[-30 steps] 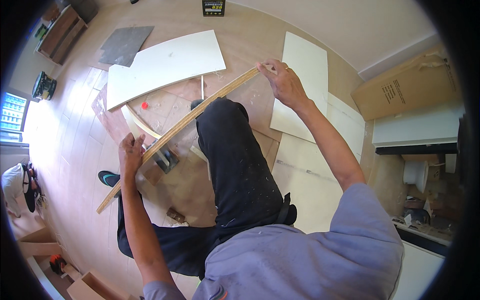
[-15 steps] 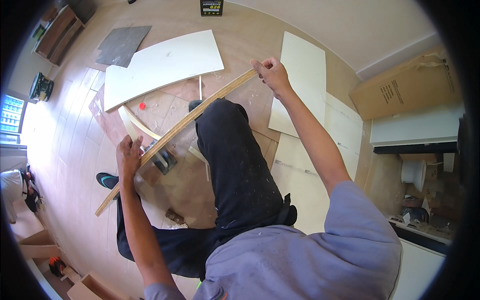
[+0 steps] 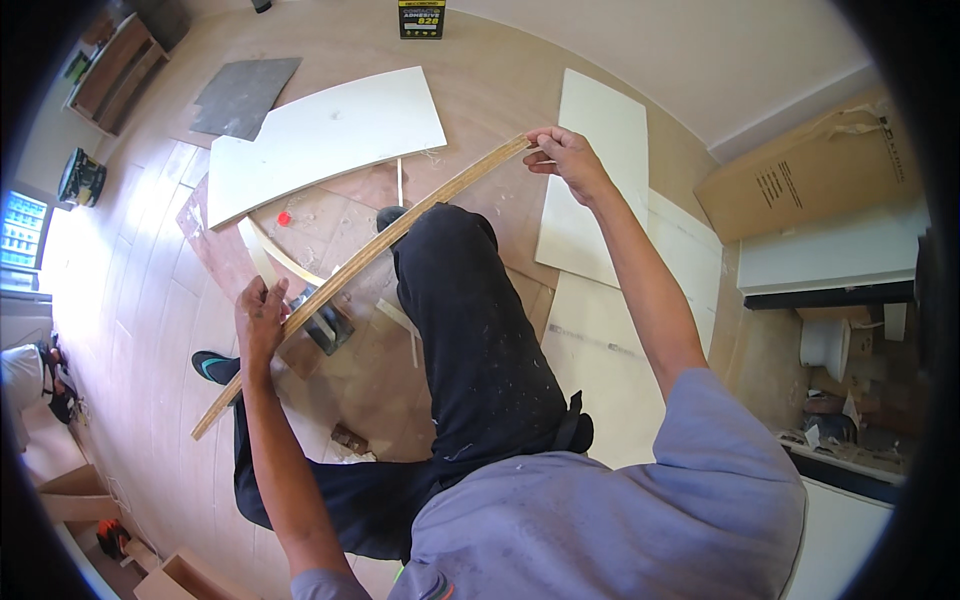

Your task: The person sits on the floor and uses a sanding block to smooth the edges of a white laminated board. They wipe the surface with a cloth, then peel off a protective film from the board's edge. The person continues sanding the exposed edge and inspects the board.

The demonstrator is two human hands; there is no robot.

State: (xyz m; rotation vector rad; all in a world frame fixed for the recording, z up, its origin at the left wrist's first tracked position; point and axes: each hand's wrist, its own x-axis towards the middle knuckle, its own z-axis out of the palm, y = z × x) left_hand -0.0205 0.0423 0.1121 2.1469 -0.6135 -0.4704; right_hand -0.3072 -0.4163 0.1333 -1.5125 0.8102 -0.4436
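A long, narrow plywood strip (image 3: 365,255) slants across my raised knee, its layered brown edge facing up. My left hand (image 3: 262,318) is closed round the lower left part of it. At the strip's far right end, my right hand (image 3: 563,160) pinches the tip between thumb and index finger, the other fingers loosely curled. Below the strip, near my left hand, a dark metal piece (image 3: 332,325) lies partly covered on the floor. Thin pale edging strips (image 3: 280,255) curve out from beside it.
A white panel with a curved edge (image 3: 330,130) lies ahead, a grey sheet (image 3: 243,97) behind it. More white panels (image 3: 595,180) lie to the right, by a cardboard box (image 3: 810,170). A black can (image 3: 421,20) stands at the far edge. A red cap (image 3: 284,218) sits on the floor.
My right hand has shifted slightly right and down along the strip's end, and its grip has changed to a fingertip pinch. My left hand keeps its hold.
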